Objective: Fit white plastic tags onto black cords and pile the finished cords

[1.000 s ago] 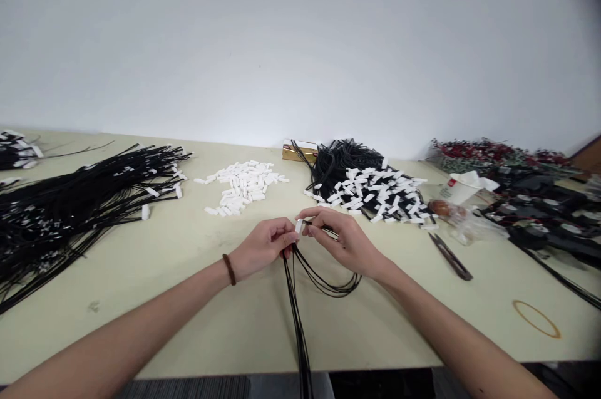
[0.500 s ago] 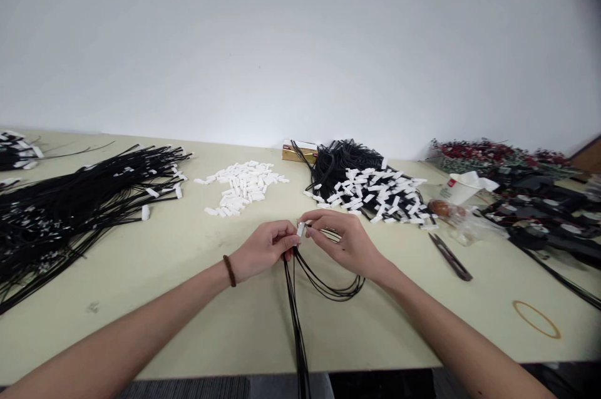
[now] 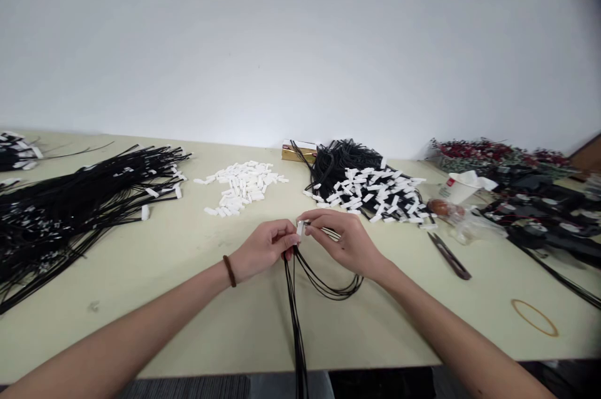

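Between my hands, above the middle of the table, is a small white plastic connector (image 3: pixel 300 230). My left hand (image 3: pixel 267 243) is closed on it, thumb pressed along its lower left side. My right hand (image 3: pixel 345 239) pinches at the connector's upper right, with thin black wires (image 3: pixel 331 289) running from its fingers and looping back under the connector. More strands hang straight down past the table's front edge. The exact wire ends inside the right fingertips are too small to make out.
Loose white connectors (image 3: pixel 244 186) lie in a pile behind my left hand. Bundled black cables with white ends (image 3: pixel 375 192) sit behind my right hand, and more cables (image 3: pixel 84 205) spread at left. Snips (image 3: pixel 449 256), a paper cup (image 3: pixel 460 188) and a rubber band (image 3: pixel 534 317) are at right.
Both hands stay in nearly the same place and keep their hold. The white connector is turned slightly more upright between the fingers.
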{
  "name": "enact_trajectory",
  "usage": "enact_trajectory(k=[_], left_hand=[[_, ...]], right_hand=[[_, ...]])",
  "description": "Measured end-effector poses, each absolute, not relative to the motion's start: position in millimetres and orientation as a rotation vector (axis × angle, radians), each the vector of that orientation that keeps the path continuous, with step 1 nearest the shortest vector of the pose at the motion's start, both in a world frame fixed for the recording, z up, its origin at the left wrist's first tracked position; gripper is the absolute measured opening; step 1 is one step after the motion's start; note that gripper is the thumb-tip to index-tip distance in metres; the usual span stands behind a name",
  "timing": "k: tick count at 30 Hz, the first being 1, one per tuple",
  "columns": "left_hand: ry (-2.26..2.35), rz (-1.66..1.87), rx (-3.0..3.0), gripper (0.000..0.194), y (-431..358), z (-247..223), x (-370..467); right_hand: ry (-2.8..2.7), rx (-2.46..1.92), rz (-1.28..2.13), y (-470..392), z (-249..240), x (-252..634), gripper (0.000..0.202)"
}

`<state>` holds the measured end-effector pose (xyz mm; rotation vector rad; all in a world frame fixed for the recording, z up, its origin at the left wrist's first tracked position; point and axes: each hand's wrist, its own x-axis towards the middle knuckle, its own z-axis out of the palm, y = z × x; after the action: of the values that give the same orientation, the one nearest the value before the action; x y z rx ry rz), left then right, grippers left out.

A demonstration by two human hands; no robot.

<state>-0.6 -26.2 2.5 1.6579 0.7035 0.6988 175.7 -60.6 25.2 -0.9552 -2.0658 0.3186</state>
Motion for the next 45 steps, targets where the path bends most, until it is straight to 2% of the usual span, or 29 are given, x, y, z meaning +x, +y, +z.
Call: enact_trajectory(k=[10,21,31,38,45], left_hand=[[0.701,0.766,1.609,0.025,-24.7,3.2,-1.3],[0.669,0.791,1.598,0.025,-26.4,5.0,-1.1],[0.671,0.741,1.668,0.027,-26.0,4.8,-2.3],[0.663,0.735,1.645,0.027,-25.1,3.4,-2.1],[0.627,0.780,1.585,0.024,-26.5,3.6,-0.7]], right_hand=[[-2.050,-0.937,0.095,-57.2,14.6,171.2,0.010],[-1.944,-0.900,0.032,-60.2,22.5,172.9,0.009],[-1.929,-0.980,0.539,-65.1,26.2,174.9,0.014],[-1.923,-0.995,0.600,-64.2,25.6,174.1,0.016],[-1.885,-0.926,0.162,-65.7,23.2,165.7,0.009]])
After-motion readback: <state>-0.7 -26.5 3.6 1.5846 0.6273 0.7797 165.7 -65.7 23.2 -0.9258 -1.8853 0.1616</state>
